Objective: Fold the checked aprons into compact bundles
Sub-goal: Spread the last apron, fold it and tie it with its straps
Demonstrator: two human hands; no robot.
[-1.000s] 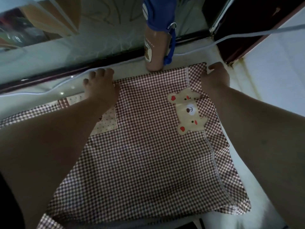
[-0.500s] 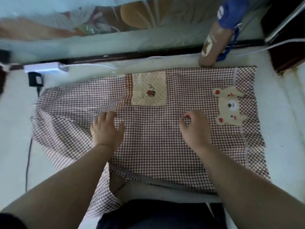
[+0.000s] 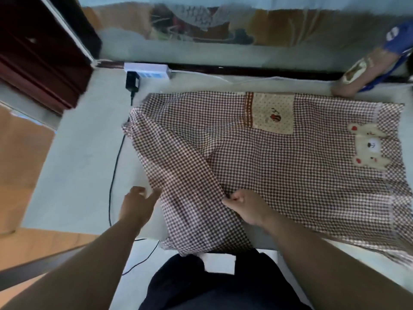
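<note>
While the checked apron (image 3: 290,171) lies spread on the pale surface (image 3: 78,175), pocket patch (image 3: 271,113) and bear motif (image 3: 368,148) facing up, the folding looks to be only at its start. Its left-hand part forms a long slanted flap (image 3: 178,175) that runs down to the near edge, and the end hangs over just in front of the person. The right hand (image 3: 248,209) has its fingers curled and seems to pinch the cloth at the flap's inner edge, where it crosses the body of the apron. The left hand (image 3: 136,204) is slack, fingers straight and spread, with the fingertips (image 3: 156,193) just touching the flap's outer edge and gripping nothing. By my judgement, the next move is for the left hand to take that outer edge too. Both hands can then lay the flap square across the body and smooth it, giving a straight side before the apron is halved.
</note>
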